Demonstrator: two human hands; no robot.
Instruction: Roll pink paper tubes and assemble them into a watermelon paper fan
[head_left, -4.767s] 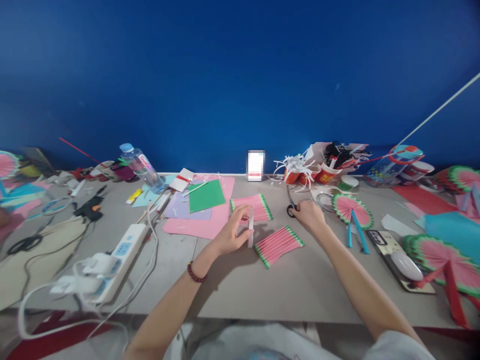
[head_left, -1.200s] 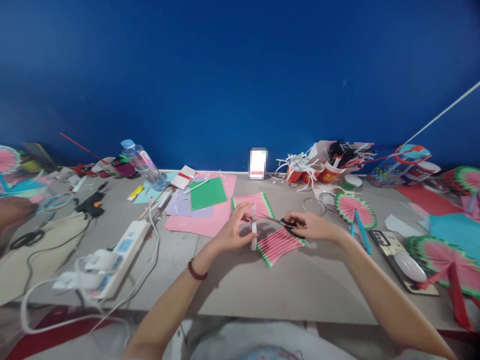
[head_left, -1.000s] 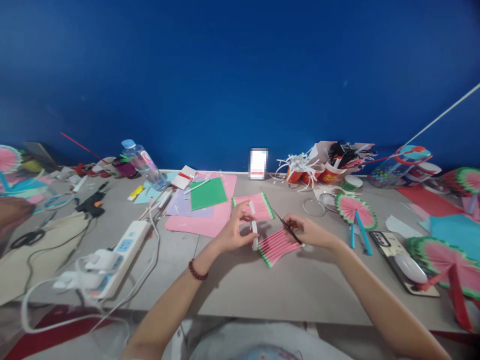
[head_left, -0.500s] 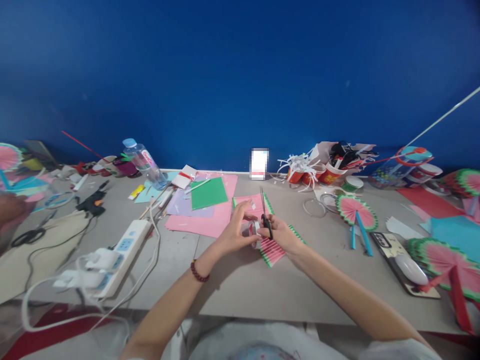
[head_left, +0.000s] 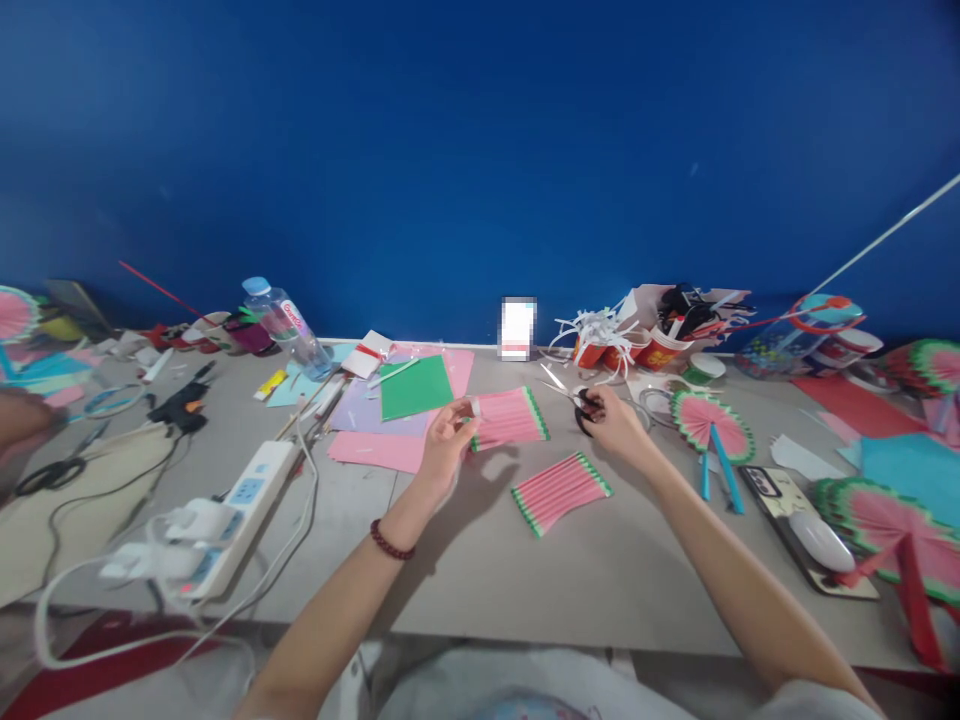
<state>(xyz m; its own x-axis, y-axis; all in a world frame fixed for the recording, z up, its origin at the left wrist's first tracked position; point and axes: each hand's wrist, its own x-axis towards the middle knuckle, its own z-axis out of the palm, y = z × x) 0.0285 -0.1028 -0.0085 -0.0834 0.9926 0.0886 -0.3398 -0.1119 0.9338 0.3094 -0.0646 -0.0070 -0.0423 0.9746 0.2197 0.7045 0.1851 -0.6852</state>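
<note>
My left hand (head_left: 444,447) is closed in a pinch on a small white piece, perhaps tape (head_left: 475,408), at the left edge of a pink pleated paper with green trim (head_left: 510,417). My right hand (head_left: 615,424) is closed on black-handled scissors (head_left: 576,400), their blades pointing left just above the table. A second pink pleated paper (head_left: 561,490) lies between my hands, nearer me, untouched.
Green, pink and purple sheets (head_left: 416,388) lie left of my hands. A power strip (head_left: 240,497) with cables, a glue gun (head_left: 176,407) and a bottle (head_left: 285,329) sit at left. Finished paper fans (head_left: 709,422), cups (head_left: 646,348), a phone (head_left: 787,500) stand at right.
My right hand carried the scissors from beside my left hand back to the right and away. My left hand moved up to the far pleated paper; the tape roll is out of sight.
</note>
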